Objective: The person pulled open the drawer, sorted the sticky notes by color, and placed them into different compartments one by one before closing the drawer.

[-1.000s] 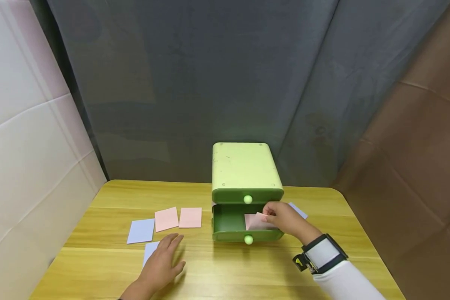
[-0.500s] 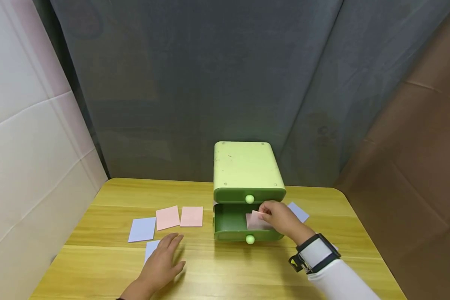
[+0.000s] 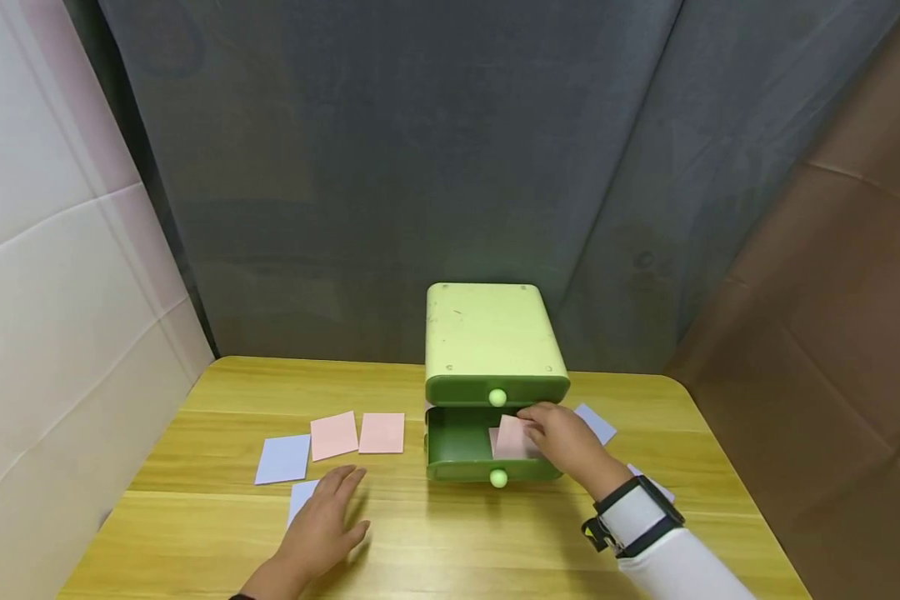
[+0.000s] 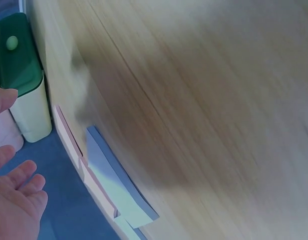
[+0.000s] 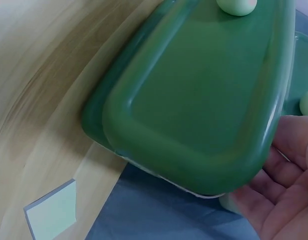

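Note:
My right hand (image 3: pixel 566 442) reaches into the pulled-out lower drawer (image 3: pixel 457 472) of a small green desktop drawer unit (image 3: pixel 495 329). Between its thumb and fingers it pinches a pink sticky note pad (image 3: pixel 513 439), tilted over another pink piece (image 3: pixel 493 435) in the drawer. In the right wrist view the drawer front (image 5: pixel 188 100) hides the pad, and only part of the hand (image 5: pixel 288 190) shows. My left hand (image 3: pixel 318 529) is held over the table with fingers spread, holding nothing. It partly covers a blue sticky note pad (image 3: pixel 300 497).
Left of the unit lie two pink pads, one left (image 3: pixel 333 436) and one right (image 3: pixel 382 433), and another blue pad (image 3: pixel 282 459). On the right are blue pads, one behind my hand (image 3: pixel 596 423) and one near my wrist (image 3: pixel 656 485). A grey curtain (image 3: pixel 390 208) hangs behind the table.
My right hand has shifted slightly left within the drawer, and the pink pad it holds now shows more of its face. The left hand stays in place.

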Demonstrator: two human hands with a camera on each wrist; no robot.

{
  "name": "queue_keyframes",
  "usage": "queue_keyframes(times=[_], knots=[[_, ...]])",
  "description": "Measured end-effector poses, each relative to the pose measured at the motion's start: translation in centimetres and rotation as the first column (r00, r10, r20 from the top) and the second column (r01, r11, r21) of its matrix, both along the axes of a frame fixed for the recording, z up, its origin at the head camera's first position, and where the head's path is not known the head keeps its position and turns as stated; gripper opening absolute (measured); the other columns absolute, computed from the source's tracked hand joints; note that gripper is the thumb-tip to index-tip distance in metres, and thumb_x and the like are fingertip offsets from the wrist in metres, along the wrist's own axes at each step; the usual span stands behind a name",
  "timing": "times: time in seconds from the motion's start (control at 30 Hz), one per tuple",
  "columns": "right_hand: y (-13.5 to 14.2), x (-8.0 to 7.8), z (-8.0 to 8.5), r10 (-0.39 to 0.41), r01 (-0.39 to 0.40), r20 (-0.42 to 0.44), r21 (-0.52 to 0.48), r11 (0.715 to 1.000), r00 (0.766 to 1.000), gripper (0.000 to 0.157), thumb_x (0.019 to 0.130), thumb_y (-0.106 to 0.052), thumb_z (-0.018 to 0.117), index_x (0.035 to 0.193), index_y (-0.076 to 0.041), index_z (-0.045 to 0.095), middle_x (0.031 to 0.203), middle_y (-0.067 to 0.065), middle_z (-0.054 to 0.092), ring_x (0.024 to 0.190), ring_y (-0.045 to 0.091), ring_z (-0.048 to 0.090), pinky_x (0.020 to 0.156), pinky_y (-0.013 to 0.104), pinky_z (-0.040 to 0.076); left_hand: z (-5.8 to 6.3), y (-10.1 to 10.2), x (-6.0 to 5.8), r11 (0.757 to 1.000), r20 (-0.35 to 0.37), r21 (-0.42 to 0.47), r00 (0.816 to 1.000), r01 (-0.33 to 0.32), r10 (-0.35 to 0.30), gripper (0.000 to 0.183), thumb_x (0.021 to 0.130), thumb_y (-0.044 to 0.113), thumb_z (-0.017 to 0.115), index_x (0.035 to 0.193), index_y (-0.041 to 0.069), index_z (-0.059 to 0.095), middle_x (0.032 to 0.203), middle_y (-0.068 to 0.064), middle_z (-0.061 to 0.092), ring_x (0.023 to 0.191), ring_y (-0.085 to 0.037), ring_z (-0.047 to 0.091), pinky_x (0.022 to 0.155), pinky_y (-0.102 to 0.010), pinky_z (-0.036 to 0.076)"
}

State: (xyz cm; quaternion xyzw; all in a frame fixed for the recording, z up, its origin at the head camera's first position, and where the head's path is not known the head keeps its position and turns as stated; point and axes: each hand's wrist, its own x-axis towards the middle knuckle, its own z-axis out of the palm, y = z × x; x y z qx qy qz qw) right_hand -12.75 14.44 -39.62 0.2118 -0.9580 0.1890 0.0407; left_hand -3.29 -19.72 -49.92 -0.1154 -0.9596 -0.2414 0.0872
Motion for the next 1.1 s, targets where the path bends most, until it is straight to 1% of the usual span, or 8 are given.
queue_keyframes(times=[0.07,0.2,0.43,0.63,0.8,1.03,1.1], knots=[[0.2,0.2,0.0,-0.002,0.002,-0.01,-0.003,1.0,1.0,0.021,0.09,-0.004,0.066,0.11,0.0,0.07,0.106,0.013,0.068,0.098,0.03,0.065,0.082,0.044,0.054,-0.1,-0.1,-0.1,1.0,-0.002,-0.002,1.0,-0.006,0.006,0.07,0.075,0.021,0.082,0.135,0.001,0.051,0.137,-0.017,0.049,0.126,-0.035,0.048,0.098,-0.049,0.047],[0.6,0.5,-0.2,-0.002,0.002,0.001,-0.019,1.0,1.0,0.021,0.091,-0.004,0.064,0.111,0.0,0.069,0.113,0.015,0.067,0.108,0.033,0.062,0.09,0.046,0.051,-0.2,-0.2,-0.1,1.0,-0.006,0.0,1.0,-0.008,0.008,0.07,0.074,0.02,0.082,0.134,0.001,0.051,0.136,-0.016,0.05,0.124,-0.035,0.049,0.095,-0.048,0.049],[1.4,1.1,-0.7,-0.025,0.026,0.031,-0.05,0.998,0.999,0.027,0.088,0.004,0.064,0.115,0.001,0.068,0.12,0.016,0.065,0.115,0.037,0.058,0.092,0.047,0.051,-0.4,-0.4,-0.4,1.0,0.013,-0.001,1.0,-0.004,0.004,0.07,0.075,0.02,0.082,0.135,0.001,0.051,0.137,-0.016,0.049,0.125,-0.035,0.048,0.095,-0.049,0.049],[2.0,1.5,-0.9,-0.03,0.031,0.004,-0.065,0.997,1.0,0.027,0.088,0.003,0.065,0.115,-0.001,0.068,0.117,0.015,0.066,0.113,0.037,0.059,0.09,0.047,0.052,-0.6,-0.9,-1.0,1.0,0.009,0.002,1.0,-0.015,0.015,0.067,0.076,0.02,0.081,0.134,0.001,0.052,0.134,-0.016,0.05,0.125,-0.035,0.048,0.097,-0.048,0.048],[2.6,2.0,-0.9,-0.075,0.075,0.012,-0.101,0.992,0.997,0.027,0.089,-0.001,0.066,0.115,-0.003,0.068,0.118,0.015,0.065,0.112,0.037,0.059,0.089,0.047,0.052,-0.6,-1.3,-1.5,1.0,0.034,0.005,0.999,-0.022,0.022,0.066,0.078,0.019,0.08,0.134,0.0,0.051,0.135,-0.019,0.049,0.125,-0.037,0.048,0.096,-0.049,0.048],[4.2,2.2,-1.4,-0.127,0.116,-0.047,-0.189,0.975,0.991,0.023,0.09,-0.001,0.064,0.112,0.0,0.068,0.117,0.019,0.065,0.113,0.039,0.059,0.092,0.053,0.049,-0.5,-1.9,-2.9,1.0,0.084,-0.008,0.996,-0.018,0.019,0.067,0.079,0.018,0.079,0.136,-0.001,0.049,0.135,-0.019,0.048,0.126,-0.037,0.047,0.096,-0.047,0.048],[4.8,2.3,-1.7,-0.15,0.135,-0.054,-0.212,0.968,0.987,0.023,0.09,-0.001,0.064,0.112,0.0,0.068,0.116,0.019,0.066,0.112,0.04,0.059,0.092,0.054,0.048,-0.5,-2.0,-3.3,1.0,0.087,-0.011,0.996,-0.009,0.01,0.066,0.079,0.017,0.079,0.135,-0.001,0.049,0.134,-0.021,0.048,0.125,-0.038,0.046,0.096,-0.048,0.048]])
